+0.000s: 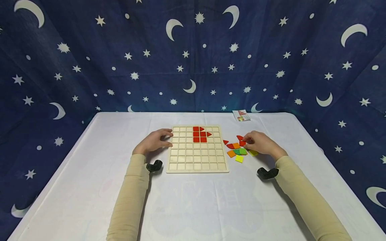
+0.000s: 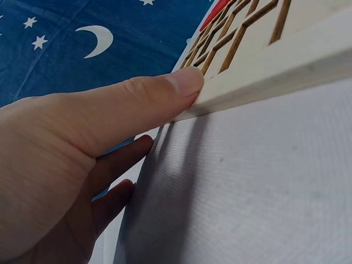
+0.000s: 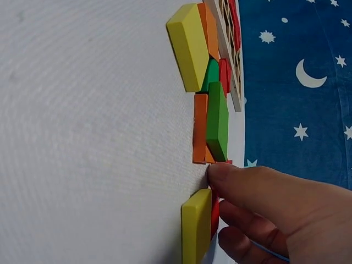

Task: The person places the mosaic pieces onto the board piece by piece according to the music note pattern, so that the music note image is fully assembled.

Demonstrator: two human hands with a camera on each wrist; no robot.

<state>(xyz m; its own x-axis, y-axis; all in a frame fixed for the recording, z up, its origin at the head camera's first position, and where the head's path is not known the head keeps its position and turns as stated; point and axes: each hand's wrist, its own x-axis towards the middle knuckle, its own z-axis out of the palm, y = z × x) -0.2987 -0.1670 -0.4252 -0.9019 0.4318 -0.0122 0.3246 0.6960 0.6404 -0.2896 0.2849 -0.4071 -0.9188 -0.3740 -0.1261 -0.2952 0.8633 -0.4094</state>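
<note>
In the head view, a wooden grid board (image 1: 193, 158) lies on the table with several red tiles (image 1: 199, 134) set in its upper cells. My left hand (image 1: 153, 142) rests at the board's left edge, thumb and fingertips spread along it. The left thumb (image 2: 165, 91) touches the board's rim (image 2: 247, 91) in the left wrist view. To the right of the board, my right hand (image 1: 260, 144) reaches into a loose group of coloured tiles and pinches a red tile (image 1: 242, 143) with thumb and fingers. Its thumb (image 3: 242, 179) partly hides that tile in the right wrist view.
Near the right hand lie orange (image 1: 231, 154), green (image 1: 243, 151) and yellow (image 1: 239, 159) tiles, some overlapping. Another red tile (image 1: 225, 142) is close to the board's right edge. A small printed card (image 1: 241, 115) lies at the table's back edge, before a starry curtain (image 1: 193, 67).
</note>
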